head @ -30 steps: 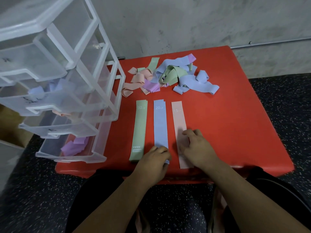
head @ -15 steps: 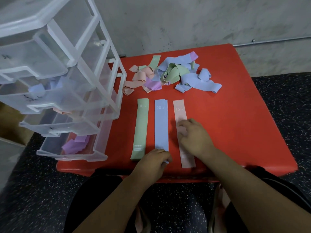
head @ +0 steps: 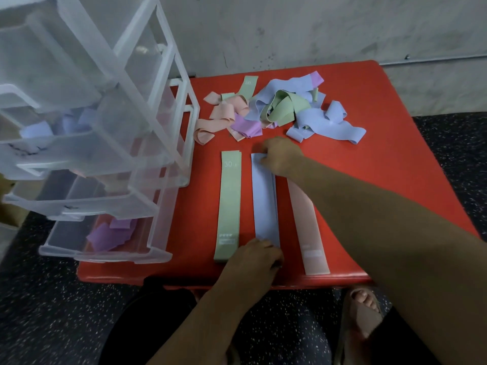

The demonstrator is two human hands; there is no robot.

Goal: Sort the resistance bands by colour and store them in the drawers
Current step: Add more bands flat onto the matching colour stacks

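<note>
Fingers of your left hand [head: 254, 262] curl down on the near end of the blue band [head: 264, 204], low centre. It lies flat between the green band [head: 229, 204] and pink band [head: 305, 219], long axis running from the table [head: 382, 154] edge up the frame. Your right hand [head: 280, 156], forearm crossing the pink band, pinches its far end, just below the tangled pile [head: 276, 109].
</note>
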